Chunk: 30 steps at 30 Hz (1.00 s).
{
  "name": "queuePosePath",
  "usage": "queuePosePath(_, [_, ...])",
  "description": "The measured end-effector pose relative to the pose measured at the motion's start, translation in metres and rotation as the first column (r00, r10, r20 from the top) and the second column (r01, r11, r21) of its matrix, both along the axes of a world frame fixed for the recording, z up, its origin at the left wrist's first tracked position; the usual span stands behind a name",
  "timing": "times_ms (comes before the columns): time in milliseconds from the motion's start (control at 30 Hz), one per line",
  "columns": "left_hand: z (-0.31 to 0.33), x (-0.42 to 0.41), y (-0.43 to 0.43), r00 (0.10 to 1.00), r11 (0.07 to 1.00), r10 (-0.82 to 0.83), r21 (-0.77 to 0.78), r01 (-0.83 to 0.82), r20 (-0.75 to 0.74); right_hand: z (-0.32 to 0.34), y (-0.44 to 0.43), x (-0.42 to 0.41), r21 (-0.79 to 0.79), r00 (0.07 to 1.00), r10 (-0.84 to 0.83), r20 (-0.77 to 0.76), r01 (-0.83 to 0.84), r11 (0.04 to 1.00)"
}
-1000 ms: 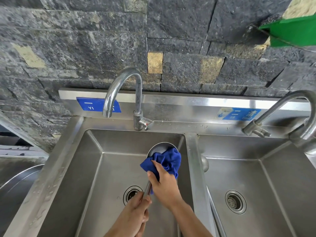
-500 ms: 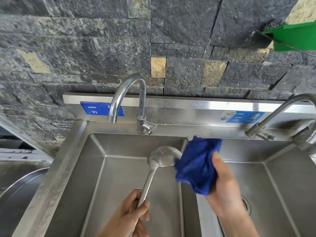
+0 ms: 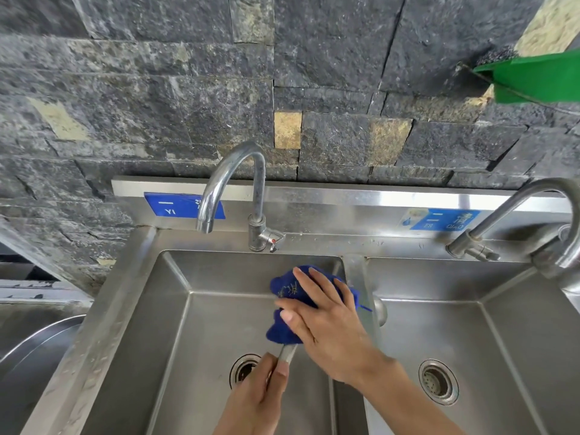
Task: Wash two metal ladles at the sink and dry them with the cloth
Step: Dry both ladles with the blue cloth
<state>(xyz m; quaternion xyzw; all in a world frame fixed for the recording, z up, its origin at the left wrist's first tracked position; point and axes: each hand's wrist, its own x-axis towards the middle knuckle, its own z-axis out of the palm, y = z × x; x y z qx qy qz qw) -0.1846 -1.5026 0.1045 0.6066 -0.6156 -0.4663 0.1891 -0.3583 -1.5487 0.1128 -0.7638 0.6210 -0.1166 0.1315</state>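
Steel fills the head view: a double sink [image 3: 103,324] set against a dark stone wall [image 3: 157,89], with one faucet [image 3: 232,183] arching over the left basin and a second faucet [image 3: 514,211] curving in at the right edge. Over the left basin, near the divider between the two basins, the right hand [image 3: 326,321] lies spread with fingers extended, palm pressed down on a bunched blue cloth [image 3: 282,290]. The cloth covers the bowl of a metal ladle [image 3: 287,353] completely, so only a short stretch of its handle shows, coming out from under the cloth's lower edge. The left hand [image 3: 260,400] has its grip clenched around that handle, thumb laid along the top, just below the cloth and above the left drain [image 3: 243,368]. The right hand's grip on the cloth is flat pressing rather than a fist; whether any fingers curl under the fabric cannot be told. The right basin shows its own drain [image 3: 437,381]. Two blue labels [image 3: 166,207] sit on the backsplash behind the faucets, and a green object [image 3: 533,76] juts in at the upper right. No water runs from either spout.
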Motion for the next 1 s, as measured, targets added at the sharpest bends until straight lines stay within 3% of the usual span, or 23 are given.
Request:
queuePosePath(67, [-0.001,0.001,0.000,0.998,0.999,0.008,-0.039,-0.006,0.059,-0.006,-0.010,-0.004,-0.083,0.994,-0.103,0.039,0.106,0.991])
queuePosePath(167, [-0.004,0.003,0.005,0.997,0.996,0.004,-0.089,0.002,0.073,-0.003,-0.035,-0.018,0.121,0.920,-0.250,0.302,0.223,0.967])
queuePosePath(300, [-0.006,0.005,0.008,0.998,0.993,-0.030,-0.114,0.037,0.061,0.007,-0.060,-0.041,0.549,0.560,-0.571,0.600,0.231,0.803])
queuePosePath(367, [-0.006,0.005,0.005,0.998,0.991,-0.027,-0.126,0.035,0.065,0.004,-0.054,-0.037,0.575,0.423,-0.606,0.673,0.216,0.789])
queuePosePath(433, [-0.004,0.005,-0.001,0.998,0.991,-0.007,-0.135,0.017,0.069,-0.002,-0.037,-0.023,0.436,0.396,-0.528,0.751,0.303,0.848])
queuePosePath(467, [-0.003,0.005,-0.005,0.997,0.989,0.002,-0.147,0.009,0.072,-0.007,-0.027,-0.014,0.331,0.407,-0.460,0.789,0.349,0.877])
queuePosePath(533, [-0.006,0.005,-0.013,0.995,0.987,-0.012,-0.159,0.027,0.096,-0.021,-0.009,0.004,0.096,0.564,-0.335,0.755,0.410,0.907])
queuePosePath(633, [-0.008,0.002,-0.017,0.995,0.988,-0.061,-0.135,0.071,0.081,-0.048,0.003,0.018,-0.233,0.862,-0.217,0.457,0.352,0.907])
queuePosePath(733, [-0.007,0.003,-0.017,0.993,0.988,-0.088,-0.124,0.096,0.073,-0.051,-0.005,0.013,-0.376,0.948,-0.075,0.308,0.194,0.906])
queuePosePath(800, [-0.008,0.007,-0.018,0.993,0.988,-0.101,-0.109,0.107,0.066,-0.037,-0.019,0.001,-0.302,0.956,-0.066,0.286,0.155,0.941])
queuePosePath(867, [-0.004,0.007,-0.015,0.992,0.987,-0.118,-0.104,0.123,0.051,-0.018,-0.039,-0.013,-0.085,0.923,-0.123,0.365,0.164,0.983])
queuePosePath(1000, [0.005,0.002,-0.009,0.989,0.984,-0.135,-0.108,0.141,0.056,0.008,-0.073,-0.039,0.351,0.779,-0.335,0.530,0.159,0.923])
